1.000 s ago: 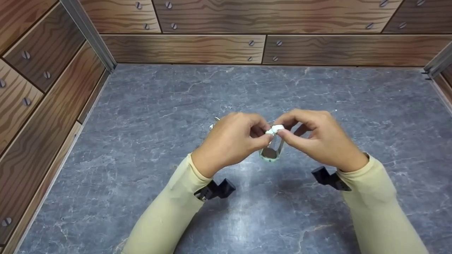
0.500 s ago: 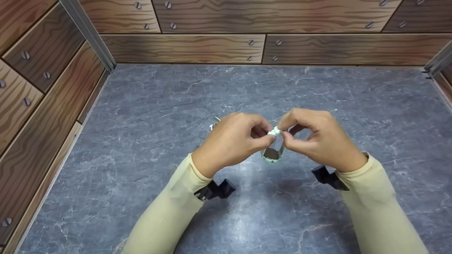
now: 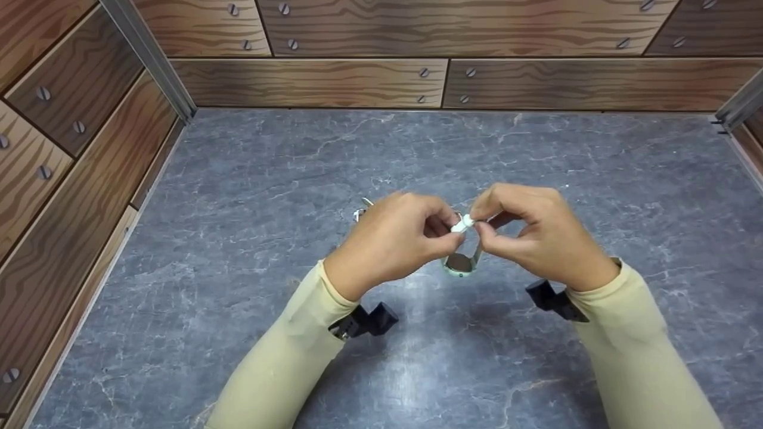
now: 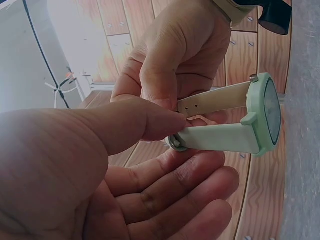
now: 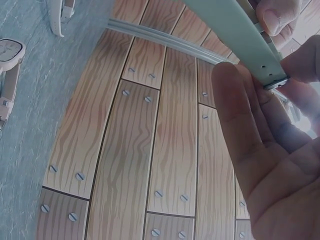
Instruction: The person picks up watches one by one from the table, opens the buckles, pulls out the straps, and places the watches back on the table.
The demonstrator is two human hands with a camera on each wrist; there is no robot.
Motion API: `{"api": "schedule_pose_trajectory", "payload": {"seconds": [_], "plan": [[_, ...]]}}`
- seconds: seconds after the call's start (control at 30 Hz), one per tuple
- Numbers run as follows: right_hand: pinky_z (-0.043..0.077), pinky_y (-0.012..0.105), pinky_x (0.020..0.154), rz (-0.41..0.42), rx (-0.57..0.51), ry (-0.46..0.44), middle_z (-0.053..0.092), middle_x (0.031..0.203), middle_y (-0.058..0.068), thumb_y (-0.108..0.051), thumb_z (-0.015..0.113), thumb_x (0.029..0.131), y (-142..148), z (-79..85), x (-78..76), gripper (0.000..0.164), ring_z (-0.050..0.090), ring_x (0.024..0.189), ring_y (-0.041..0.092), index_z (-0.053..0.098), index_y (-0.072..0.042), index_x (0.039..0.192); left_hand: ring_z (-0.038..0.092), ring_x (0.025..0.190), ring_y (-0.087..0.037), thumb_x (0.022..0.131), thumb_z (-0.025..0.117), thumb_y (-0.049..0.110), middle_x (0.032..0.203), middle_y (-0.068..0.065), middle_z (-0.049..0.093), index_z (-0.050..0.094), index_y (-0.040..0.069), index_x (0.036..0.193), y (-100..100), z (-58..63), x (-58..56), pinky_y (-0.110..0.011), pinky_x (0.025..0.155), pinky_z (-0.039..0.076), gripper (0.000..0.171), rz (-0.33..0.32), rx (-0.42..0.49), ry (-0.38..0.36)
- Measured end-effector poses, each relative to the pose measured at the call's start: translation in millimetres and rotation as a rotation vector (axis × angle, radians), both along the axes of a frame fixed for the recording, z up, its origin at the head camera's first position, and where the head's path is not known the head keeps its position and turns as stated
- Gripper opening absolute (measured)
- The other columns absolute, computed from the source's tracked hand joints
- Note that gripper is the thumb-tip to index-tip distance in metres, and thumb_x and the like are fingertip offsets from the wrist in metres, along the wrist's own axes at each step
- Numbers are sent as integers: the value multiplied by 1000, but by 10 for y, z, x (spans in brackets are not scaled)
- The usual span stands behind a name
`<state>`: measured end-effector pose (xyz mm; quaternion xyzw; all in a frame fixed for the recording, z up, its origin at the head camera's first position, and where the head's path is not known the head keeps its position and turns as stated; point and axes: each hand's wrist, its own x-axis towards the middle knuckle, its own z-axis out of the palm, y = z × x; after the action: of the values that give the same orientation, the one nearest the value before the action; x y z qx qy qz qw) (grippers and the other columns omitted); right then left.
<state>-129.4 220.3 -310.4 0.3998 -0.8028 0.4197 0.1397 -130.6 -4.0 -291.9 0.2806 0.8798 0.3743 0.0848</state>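
Since a second ago, the white strap ends between the two hands have drawn into a smaller, tighter bundle, and the right hand has crept slightly toward the left; the arms stay where they were.

Head view: the left hand (image 3: 390, 241) and the right hand (image 3: 533, 235) meet above the grey marble-patterned bench (image 3: 238, 179), both pinching the strap ends of a mint-green wristwatch (image 3: 460, 253). The watch case hangs just below the fingers, clear of the bench. Behind the left hand, a bit of another watch (image 3: 359, 210) peeks out on the bench. Wood-patterned panels (image 3: 310, 80) wall the bench in.

Left wrist view: the left thumb and curled fingers (image 4: 200, 175) grip the buckle end of the mint strap, while the right hand (image 4: 180, 55) pinches the perforated strap end just above it. The round mint case (image 4: 265, 115) sits at the right, beyond both hands.

Right wrist view: the right hand's thumb (image 5: 235, 115) and fingertips nip the strap (image 5: 235, 35) near its metal buckle. Far from the strap, a pale pink square watch (image 5: 7, 65) lies on the bench at the left edge.
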Motion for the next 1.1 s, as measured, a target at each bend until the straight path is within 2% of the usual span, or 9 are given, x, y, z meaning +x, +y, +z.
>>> {"api": "schedule_pose_trajectory", "payload": {"seconds": [0.23, 0.63, 0.9, 1.1], "plan": [[58, 16, 69, -15, -23, 41, 73, 89, 5, 19, 64, 81, -2, -4, 6, 26, 69, 79, 11, 70, -5, 88, 66, 71, -1, 96, 71, 23, 82, 11, 73, 78, 15, 96, -2, 1, 2, -22, 66, 54, 10, -14, -25, -2], [59, 18, 69, -41, 25, -7, 74, 92, 0, 16, 66, 85, 18, 20, 17, 25, 69, 81, 10, 71, -7, 91, 66, 69, -1, 96, 72, 24, 80, 12, 74, 78, 18, 91, -9, -4, -8, -23, 63, 53, 10, -46, -74, -22], [58, 19, 73, -34, 42, -37, 75, 97, -1, 11, 69, 90, 25, 30, 26, 21, 70, 84, 10, 73, -8, 98, 68, 76, -1, 97, 73, 26, 83, 15, 73, 76, 18, 100, -22, -14, -10, -26, 69, 54, 9, -41, 15, -39], [59, 19, 72, -52, 35, -45, 75, 97, 0, 9, 70, 91, 28, 42, 34, 17, 70, 84, 10, 73, -6, 97, 68, 75, -1, 95, 77, 25, 84, 12, 75, 77, 17, 101, -20, -24, -22, -26, 71, 54, 10, -47, -16, -35]]}}
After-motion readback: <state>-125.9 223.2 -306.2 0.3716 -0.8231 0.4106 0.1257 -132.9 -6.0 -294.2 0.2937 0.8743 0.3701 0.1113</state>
